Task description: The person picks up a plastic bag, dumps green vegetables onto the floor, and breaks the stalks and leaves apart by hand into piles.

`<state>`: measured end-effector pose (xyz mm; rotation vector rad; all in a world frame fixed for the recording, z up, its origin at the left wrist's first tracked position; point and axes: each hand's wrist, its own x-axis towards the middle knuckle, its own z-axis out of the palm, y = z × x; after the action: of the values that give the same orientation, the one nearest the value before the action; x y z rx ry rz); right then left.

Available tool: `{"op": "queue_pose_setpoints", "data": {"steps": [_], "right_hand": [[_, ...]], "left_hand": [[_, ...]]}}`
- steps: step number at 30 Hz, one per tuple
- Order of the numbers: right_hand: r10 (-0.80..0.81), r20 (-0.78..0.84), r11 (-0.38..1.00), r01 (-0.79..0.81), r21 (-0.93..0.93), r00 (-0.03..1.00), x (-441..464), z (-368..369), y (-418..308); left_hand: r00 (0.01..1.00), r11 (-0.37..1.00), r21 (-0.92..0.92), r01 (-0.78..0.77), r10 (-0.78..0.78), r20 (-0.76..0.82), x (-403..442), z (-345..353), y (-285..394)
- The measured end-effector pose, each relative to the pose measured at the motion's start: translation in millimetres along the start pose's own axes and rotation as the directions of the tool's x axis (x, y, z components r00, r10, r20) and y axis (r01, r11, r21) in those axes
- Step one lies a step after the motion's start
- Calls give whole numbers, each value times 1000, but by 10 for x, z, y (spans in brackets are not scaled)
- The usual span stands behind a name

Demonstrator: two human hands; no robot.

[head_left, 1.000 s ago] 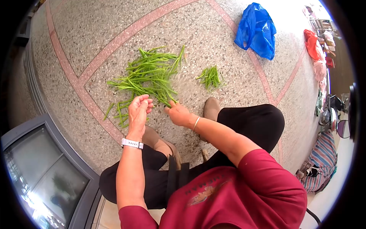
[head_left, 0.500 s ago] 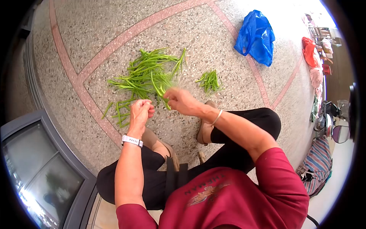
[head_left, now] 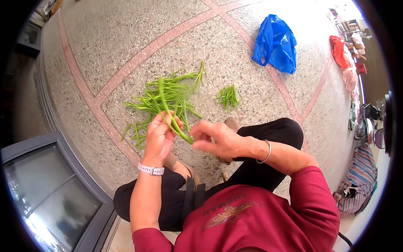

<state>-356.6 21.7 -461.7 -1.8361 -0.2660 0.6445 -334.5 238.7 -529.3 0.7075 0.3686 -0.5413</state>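
Several long green vegetable stems are gripped between the thumb and fingers of my left hand, which wears a pale watch. Their tops point away from me and are blurred; their lower ends slant right toward my right hand. My right hand, with a bangle at the wrist, is at those lower ends, its fingers curled and smeared by motion; whether they pinch the stems is unclear. Beyond my hands a loose pile of long green stems lies on the floor. Short cut pieces lie left of my left hand.
A small heap of short green pieces lies right of the pile. Farther off is a crumpled blue plastic bag on the speckled floor. A grey-framed glass panel stands at left, and a striped bag at right.
My left hand, closed beside the pile before, now holds stems upright over it. My right hand has moved from the pile toward me and right, to the stems' lower ends.
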Motion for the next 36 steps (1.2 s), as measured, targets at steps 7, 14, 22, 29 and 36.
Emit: {"op": "queue_pose_setpoints", "data": {"steps": [7, 14, 22, 29, 36], "right_hand": [[158, 45, 840, -158, 520, 986, 319, 18, 45], [-17, -56, 736, 51, 676, 998, 286, -13, -236], [-519, 265, 852, 517, 86, 812, -193, 112, -442], [-49, -231, 990, 77, 117, 972, 427, -64, -392], [-311, -283, 934, 346, 84, 907, 494, 129, -54]], "left_hand": [[988, 983, 112, -142, 134, 80, -229, 312, 312], [979, 979, -22, -201, 200, -27, -115, 254, 493], [885, 902, 84, -424, 432, -176, 120, 28, 823], [916, 708, 660, -251, 395, -74, 2, 536, 262], [962, 900, 384, -208, 259, -85, 36, 433, 238]]}}
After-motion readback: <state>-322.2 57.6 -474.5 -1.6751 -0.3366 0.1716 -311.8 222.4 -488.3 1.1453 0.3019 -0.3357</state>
